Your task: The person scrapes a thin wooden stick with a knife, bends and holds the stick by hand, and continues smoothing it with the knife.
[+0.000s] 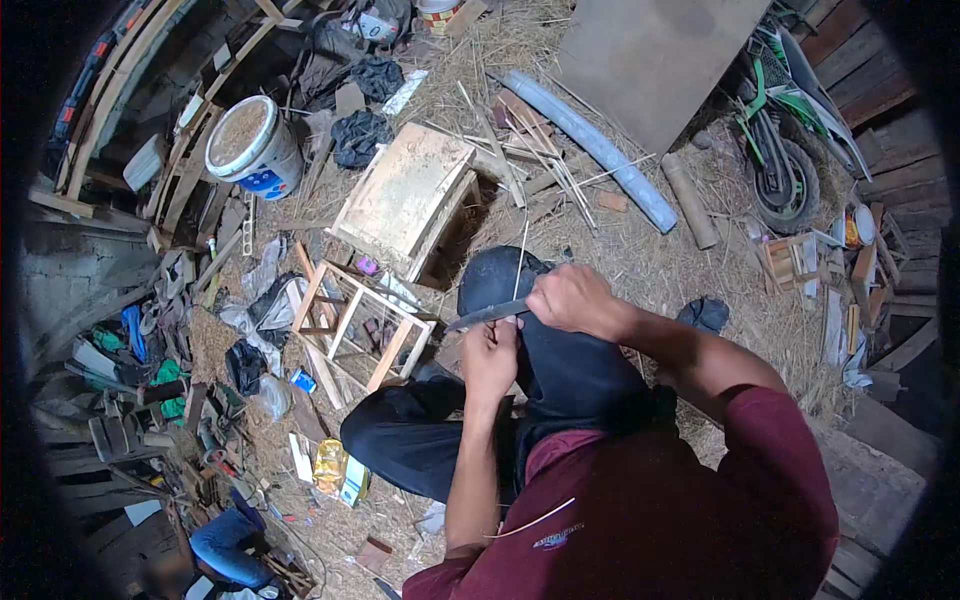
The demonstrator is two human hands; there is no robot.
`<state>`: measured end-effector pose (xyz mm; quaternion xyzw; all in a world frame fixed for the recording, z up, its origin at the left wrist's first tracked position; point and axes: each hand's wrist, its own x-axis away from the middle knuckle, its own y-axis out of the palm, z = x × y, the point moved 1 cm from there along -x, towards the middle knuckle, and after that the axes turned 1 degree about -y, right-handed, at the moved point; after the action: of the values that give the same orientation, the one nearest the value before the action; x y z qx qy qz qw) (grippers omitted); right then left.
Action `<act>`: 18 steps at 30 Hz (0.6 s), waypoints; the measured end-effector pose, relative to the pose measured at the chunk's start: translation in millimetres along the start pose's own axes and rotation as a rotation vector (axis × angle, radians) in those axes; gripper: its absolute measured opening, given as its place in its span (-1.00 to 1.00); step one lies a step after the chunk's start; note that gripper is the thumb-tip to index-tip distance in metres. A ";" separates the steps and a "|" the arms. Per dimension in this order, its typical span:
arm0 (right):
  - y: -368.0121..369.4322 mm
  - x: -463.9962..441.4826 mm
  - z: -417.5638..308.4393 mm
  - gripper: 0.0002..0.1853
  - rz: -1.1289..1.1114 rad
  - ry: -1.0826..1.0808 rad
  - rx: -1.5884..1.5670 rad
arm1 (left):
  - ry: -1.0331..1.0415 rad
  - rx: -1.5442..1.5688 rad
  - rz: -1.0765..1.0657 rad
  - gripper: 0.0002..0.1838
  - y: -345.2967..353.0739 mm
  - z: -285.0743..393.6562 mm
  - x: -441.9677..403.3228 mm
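"Fingers, both hands?"

"Right hand [572, 298]: curled tight round the knife [490, 314] grip. Left hand [490, 362]: thumb and fingers nearly together, apparently pinching the thin strip [521, 256]."

"Strip position?"

"At the left fingertips, running past them over the knee [487, 278]; blade just beyond those fingertips, contact unclear."

"Technique?"

"Judgement: shallow blade angle, light strokes, fingertips clear of the edge."
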<state>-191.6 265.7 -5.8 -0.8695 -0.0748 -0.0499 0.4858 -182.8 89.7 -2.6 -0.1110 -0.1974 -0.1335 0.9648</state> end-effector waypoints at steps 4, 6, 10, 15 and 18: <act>-7.3 -0.7 -1.2 -0.61 -0.045 -0.011 0.040 | 0.001 0.154 0.034 -0.75 9.0 -5.8 6.8; -7.0 0.1 -1.4 -0.55 -0.022 0.023 0.054 | 0.045 0.085 0.074 -0.77 9.4 -0.7 13.3; -3.6 -3.2 12.7 -0.52 0.040 0.071 0.054 | 0.025 0.140 -0.010 -0.79 7.8 -19.6 33.7; -15.7 5.2 12.2 -0.52 0.009 0.199 0.045 | -0.016 0.193 -0.050 -0.79 2.2 -30.8 60.4; -13.5 7.0 15.5 -0.53 0.073 0.198 0.027 | -0.027 0.231 -0.060 -0.76 -4.9 -28.4 79.1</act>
<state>-186.9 286.4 -1.5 -0.8557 0.0047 -0.1165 0.5041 -104.1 60.6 5.2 0.0049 -0.2275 -0.1372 0.9640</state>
